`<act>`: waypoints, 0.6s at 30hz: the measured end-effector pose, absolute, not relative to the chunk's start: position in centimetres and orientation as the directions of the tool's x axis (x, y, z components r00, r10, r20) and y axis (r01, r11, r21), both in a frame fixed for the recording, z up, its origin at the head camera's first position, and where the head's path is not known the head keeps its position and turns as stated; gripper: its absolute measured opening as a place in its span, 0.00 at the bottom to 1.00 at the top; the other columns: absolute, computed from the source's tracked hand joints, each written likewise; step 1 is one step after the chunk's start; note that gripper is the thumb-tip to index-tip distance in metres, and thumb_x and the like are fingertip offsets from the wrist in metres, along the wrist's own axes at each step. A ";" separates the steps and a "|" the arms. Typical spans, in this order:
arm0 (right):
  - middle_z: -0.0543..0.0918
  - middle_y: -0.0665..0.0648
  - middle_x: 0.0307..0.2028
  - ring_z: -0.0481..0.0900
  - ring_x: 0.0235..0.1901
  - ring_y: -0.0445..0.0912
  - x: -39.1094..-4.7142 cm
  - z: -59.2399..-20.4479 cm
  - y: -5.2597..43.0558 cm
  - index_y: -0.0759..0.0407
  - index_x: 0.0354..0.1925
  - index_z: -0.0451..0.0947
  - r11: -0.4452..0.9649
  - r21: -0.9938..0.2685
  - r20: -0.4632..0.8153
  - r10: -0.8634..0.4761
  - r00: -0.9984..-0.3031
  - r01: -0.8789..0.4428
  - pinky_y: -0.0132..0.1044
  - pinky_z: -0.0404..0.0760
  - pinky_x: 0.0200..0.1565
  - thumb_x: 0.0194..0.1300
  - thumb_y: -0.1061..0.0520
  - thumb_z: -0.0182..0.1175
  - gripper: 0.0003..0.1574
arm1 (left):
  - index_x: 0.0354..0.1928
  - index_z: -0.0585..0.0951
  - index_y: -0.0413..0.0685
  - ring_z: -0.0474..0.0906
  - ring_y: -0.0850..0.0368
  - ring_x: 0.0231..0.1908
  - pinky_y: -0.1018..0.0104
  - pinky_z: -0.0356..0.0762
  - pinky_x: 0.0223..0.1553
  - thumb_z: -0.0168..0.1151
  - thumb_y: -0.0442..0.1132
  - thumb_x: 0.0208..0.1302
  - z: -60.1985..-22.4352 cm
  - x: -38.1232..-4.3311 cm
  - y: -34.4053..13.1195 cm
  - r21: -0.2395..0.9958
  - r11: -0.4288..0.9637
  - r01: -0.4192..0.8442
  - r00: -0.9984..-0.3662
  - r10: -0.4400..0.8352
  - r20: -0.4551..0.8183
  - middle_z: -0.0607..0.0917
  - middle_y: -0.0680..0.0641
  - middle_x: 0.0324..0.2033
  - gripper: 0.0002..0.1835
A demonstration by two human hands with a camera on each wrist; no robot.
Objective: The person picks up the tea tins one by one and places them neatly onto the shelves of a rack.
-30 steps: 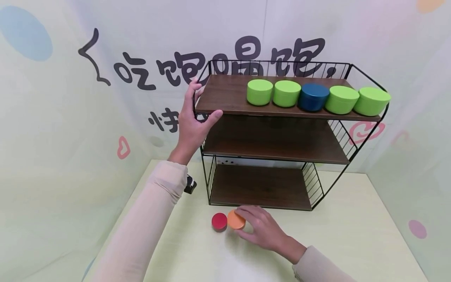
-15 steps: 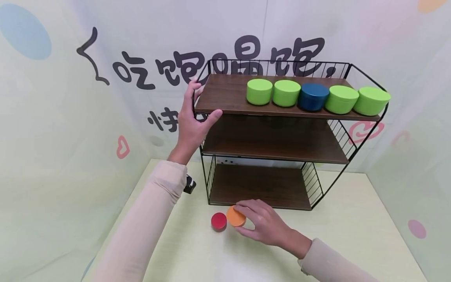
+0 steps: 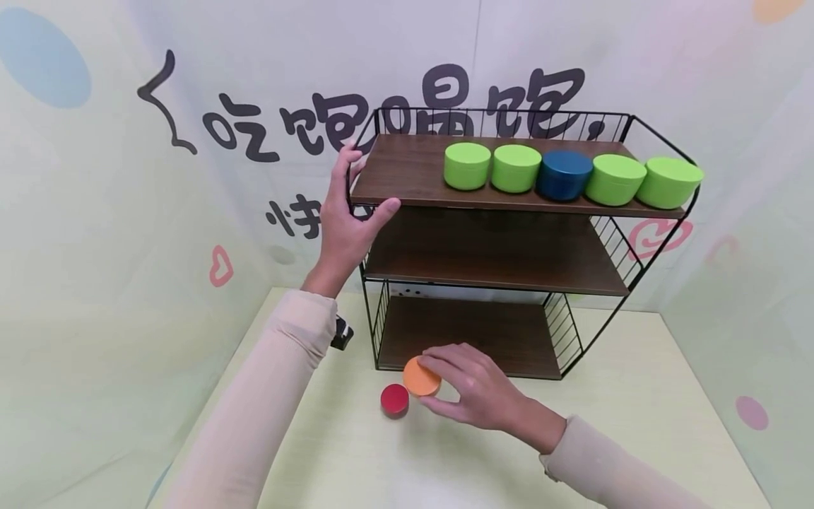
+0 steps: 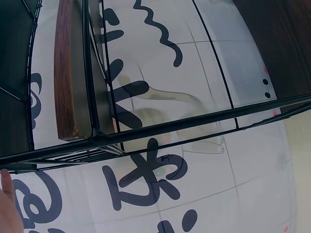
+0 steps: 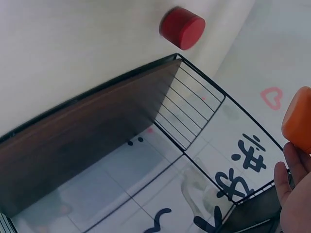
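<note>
My left hand [image 3: 346,226] grips the upper left side of a black wire rack [image 3: 502,251] with dark brown shelves, fingers behind and thumb in front at the top board. Only a bit of that hand shows in the left wrist view. Near the rack's bottom front edge, my right hand [image 3: 477,385] holds an orange round tin [image 3: 420,375] between thumb and fingers. The right wrist view has the orange tin [image 5: 299,121] raised off the table. A red round tin [image 3: 394,400] stands on the table just left of and below it.
Along the top shelf's right part stand several lime-green tins [image 3: 466,167] with one dark blue tin [image 3: 564,174] among them. A small black object [image 3: 342,334] lies left of the rack on the pale table [image 3: 343,452]. Printed fabric walls [image 3: 95,283] surround the table.
My right hand has lifted the orange tin from beside the red one, moving it up and slightly left toward the bottom shelf. The left hand has kept its grip on the rack.
</note>
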State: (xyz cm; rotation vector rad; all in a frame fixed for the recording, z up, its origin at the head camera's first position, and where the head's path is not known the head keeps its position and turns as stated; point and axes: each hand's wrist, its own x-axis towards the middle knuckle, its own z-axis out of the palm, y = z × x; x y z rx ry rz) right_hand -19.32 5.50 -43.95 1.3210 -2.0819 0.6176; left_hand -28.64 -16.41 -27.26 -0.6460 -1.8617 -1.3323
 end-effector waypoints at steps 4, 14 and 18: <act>0.85 0.57 0.49 0.84 0.46 0.47 -19.7 -42.6 5.7 0.60 0.53 0.82 0.405 -0.055 0.695 -0.641 -0.326 -0.913 0.38 0.82 0.46 0.53 0.45 0.75 0.33 | 0.65 0.65 0.36 0.68 0.50 0.68 0.62 0.63 0.64 0.71 0.38 0.57 -27.3 -28.7 -16.4 0.566 0.336 0.753 -0.595 -0.019 0.803 0.68 0.41 0.70 0.37; 0.85 0.58 0.48 0.84 0.45 0.48 -20.7 -39.7 6.0 0.62 0.53 0.82 0.369 -0.009 0.704 -0.658 -0.268 -0.929 0.40 0.82 0.47 0.53 0.46 0.76 0.33 | 0.66 0.64 0.37 0.68 0.44 0.67 0.65 0.63 0.62 0.71 0.42 0.59 -27.5 -28.8 -16.5 0.570 0.322 0.756 -0.599 -0.013 0.801 0.68 0.41 0.70 0.38; 0.85 0.58 0.49 0.83 0.46 0.49 -21.1 -38.0 5.9 0.63 0.53 0.82 0.364 0.018 0.709 -0.661 -0.245 -0.931 0.41 0.82 0.48 0.53 0.45 0.76 0.34 | 0.66 0.64 0.38 0.68 0.45 0.68 0.64 0.62 0.64 0.71 0.46 0.59 -27.6 -28.8 -16.5 0.569 0.318 0.758 -0.596 -0.014 0.803 0.65 0.44 0.72 0.38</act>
